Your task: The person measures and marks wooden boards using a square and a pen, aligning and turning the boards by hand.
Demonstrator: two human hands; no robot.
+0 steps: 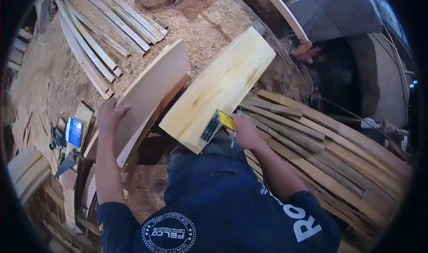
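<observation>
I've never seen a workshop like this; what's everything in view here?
Flat board: one, pale yellow, before the person
Broad curved board: one, light brown, left of it
Yellow-labelled tool: one, yellow and dark, over the flat board's near end
Wooden strips: several, pale, upper left ground
Long planks: many, brown and grey, right
Wood shavings: uncounted, tan, ground
Lit-screen device: one, blue, left
Large sheet: one, grey, upper right
Another person's foot: one, top
Left hand: one, by the curved board
Right hand: one, holding the tool
</observation>
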